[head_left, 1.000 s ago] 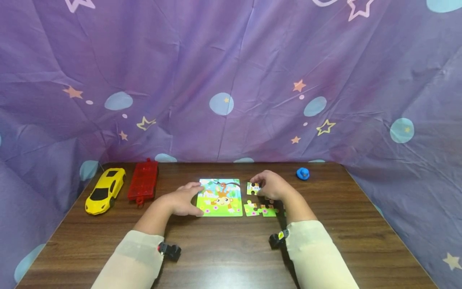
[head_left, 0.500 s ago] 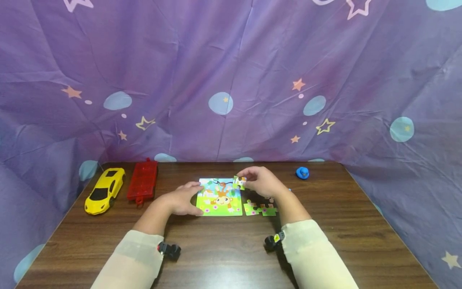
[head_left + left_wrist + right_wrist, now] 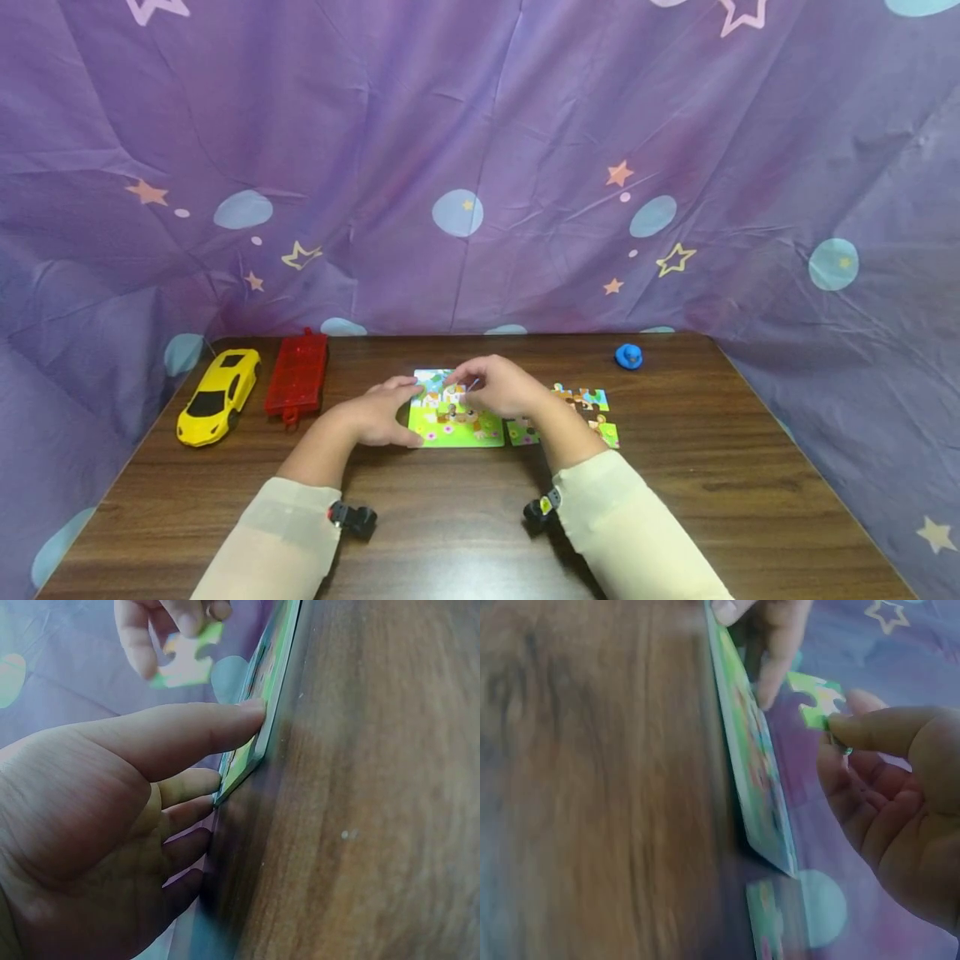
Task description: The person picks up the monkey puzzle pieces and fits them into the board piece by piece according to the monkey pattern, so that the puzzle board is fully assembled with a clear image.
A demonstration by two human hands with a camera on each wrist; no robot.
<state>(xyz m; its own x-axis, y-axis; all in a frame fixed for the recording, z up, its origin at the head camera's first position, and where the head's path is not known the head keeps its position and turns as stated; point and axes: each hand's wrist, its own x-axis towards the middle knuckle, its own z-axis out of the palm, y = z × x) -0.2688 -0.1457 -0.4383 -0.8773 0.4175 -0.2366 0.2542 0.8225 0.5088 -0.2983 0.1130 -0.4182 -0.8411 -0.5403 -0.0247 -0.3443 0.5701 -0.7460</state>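
Observation:
A square puzzle board [image 3: 427,436] with a bright green and blue monkey picture lies at the middle of the table. My left hand [image 3: 378,415] rests at its left side, fingers extended along the edge and thumb [image 3: 232,724] touching the near corner in the left wrist view. Between thumb and fingertips, my right hand [image 3: 506,387] pinches a puzzle piece [image 3: 817,694] coloured green, white and orange. That piece is held above the board's left half. The right hand covers the board's upper right part in the head view.
Several loose puzzle pieces [image 3: 596,400] lie right of the board, partly hidden by the right forearm. A blue toy duck [image 3: 628,357] sits at the back right. On the left are a yellow toy car [image 3: 219,397] and a red plastic tray-like toy [image 3: 297,375].
My right hand has lifted the puzzle piece from the loose ones at the right and carried it leftward over the board. The left hand has stayed at the board's edge.

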